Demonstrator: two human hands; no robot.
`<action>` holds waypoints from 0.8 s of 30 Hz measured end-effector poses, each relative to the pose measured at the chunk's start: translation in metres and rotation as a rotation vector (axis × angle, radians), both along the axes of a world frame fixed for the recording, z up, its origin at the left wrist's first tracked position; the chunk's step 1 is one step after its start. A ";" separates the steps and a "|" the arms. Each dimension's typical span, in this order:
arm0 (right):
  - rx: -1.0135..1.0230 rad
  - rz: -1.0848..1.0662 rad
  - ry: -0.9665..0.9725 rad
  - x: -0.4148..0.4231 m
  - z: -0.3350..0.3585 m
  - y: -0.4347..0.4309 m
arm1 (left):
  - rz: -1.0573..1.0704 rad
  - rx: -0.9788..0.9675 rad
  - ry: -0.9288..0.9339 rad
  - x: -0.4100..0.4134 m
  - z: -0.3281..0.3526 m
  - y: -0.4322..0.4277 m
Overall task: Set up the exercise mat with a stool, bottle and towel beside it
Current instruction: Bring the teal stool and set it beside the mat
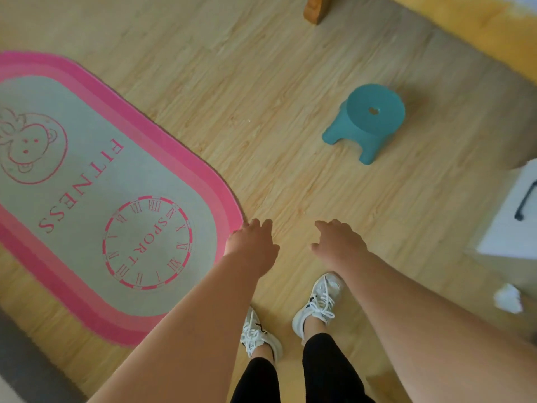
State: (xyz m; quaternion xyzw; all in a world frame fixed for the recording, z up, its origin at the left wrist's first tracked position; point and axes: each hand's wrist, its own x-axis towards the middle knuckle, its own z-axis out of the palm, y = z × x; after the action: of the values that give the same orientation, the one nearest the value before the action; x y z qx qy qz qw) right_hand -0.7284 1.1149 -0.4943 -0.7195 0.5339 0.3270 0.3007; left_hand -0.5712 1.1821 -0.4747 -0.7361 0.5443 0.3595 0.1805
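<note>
A pink-bordered oval exercise mat (pixel 87 175) with "FITNESS" and "SPORT" printed on it lies flat on the wooden floor at the left. A small teal plastic stool (pixel 366 120) stands upright on the floor to the right, well apart from the mat. My left hand (pixel 251 242) hangs just past the mat's right end, fingers loosely curled, holding nothing. My right hand (pixel 337 242) hangs beside it, also loosely curled and holding nothing. No bottle or towel can be made out clearly.
My two feet in white sneakers (pixel 316 303) stand on the floor below my hands. A white cabinet with a dark handle (pixel 514 216) sits at the right edge, a white crumpled item (pixel 508 298) below it. A wooden furniture leg (pixel 315 8) stands at top.
</note>
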 end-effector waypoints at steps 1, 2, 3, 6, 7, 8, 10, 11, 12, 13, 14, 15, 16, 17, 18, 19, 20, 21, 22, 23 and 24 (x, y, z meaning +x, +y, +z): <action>-0.005 -0.021 0.001 -0.011 0.001 -0.007 | -0.019 -0.003 0.002 -0.011 0.002 -0.011; -0.009 -0.054 -0.002 -0.025 0.003 -0.017 | -0.045 -0.001 0.004 -0.025 0.003 -0.027; -0.014 -0.076 -0.004 -0.036 0.003 -0.024 | -0.057 -0.003 0.008 -0.036 0.005 -0.037; -0.023 -0.146 -0.001 -0.074 0.008 -0.051 | -0.034 -0.007 0.050 -0.071 0.009 -0.073; -0.020 -0.174 -0.002 -0.085 0.009 -0.061 | -0.014 -0.009 0.067 -0.081 0.010 -0.084; -0.020 -0.198 -0.002 -0.095 0.008 -0.069 | 0.003 -0.010 0.077 -0.089 0.010 -0.092; -0.030 -0.243 0.000 -0.112 0.009 -0.088 | 0.010 -0.004 0.080 -0.102 0.009 -0.109; -0.037 -0.259 0.004 -0.122 0.009 -0.098 | 0.009 -0.005 0.076 -0.109 0.007 -0.118; -0.043 -0.270 0.004 -0.127 0.010 -0.108 | 0.010 -0.009 0.071 -0.114 0.007 -0.127; -0.045 -0.276 0.007 -0.131 0.011 -0.114 | 0.015 -0.013 0.072 -0.117 0.007 -0.132; -0.046 -0.293 0.009 -0.136 0.012 -0.124 | 0.014 -0.013 0.074 -0.121 0.006 -0.142; -0.045 -0.313 0.009 -0.139 0.013 -0.133 | 0.008 -0.006 0.075 -0.125 0.005 -0.149; -0.046 -0.332 0.005 -0.141 0.014 -0.139 | 0.004 0.001 0.077 -0.127 0.004 -0.154; -0.049 -0.357 -0.002 -0.144 0.014 -0.150 | -0.001 0.006 0.082 -0.130 0.003 -0.165; -0.052 -0.378 -0.009 -0.145 0.014 -0.158 | -0.004 0.010 0.087 -0.131 0.001 -0.174; -0.060 -0.401 -0.017 -0.145 0.013 -0.169 | -0.012 0.007 0.095 -0.131 -0.001 -0.188; -0.065 -0.416 -0.025 -0.144 0.012 -0.179 | -0.018 0.006 0.102 -0.131 -0.004 -0.200; -0.071 -0.427 -0.031 -0.143 0.011 -0.189 | -0.023 0.004 0.106 -0.130 -0.006 -0.212; -0.077 -0.443 -0.033 -0.141 0.008 -0.204 | -0.028 0.002 0.107 -0.129 -0.010 -0.231; -0.083 -0.458 -0.031 -0.140 0.005 -0.215 | -0.033 -0.003 0.105 -0.128 -0.013 -0.245; -0.088 -0.478 -0.028 -0.138 -0.001 -0.228 | -0.044 -0.011 0.104 -0.126 -0.018 -0.262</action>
State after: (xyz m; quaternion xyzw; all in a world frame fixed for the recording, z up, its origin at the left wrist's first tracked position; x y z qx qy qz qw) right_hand -0.8661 0.8869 -0.4950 -0.5896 0.6984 0.2130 0.3453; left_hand -0.6976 0.9203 -0.4931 -0.7053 0.5710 0.3903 0.1556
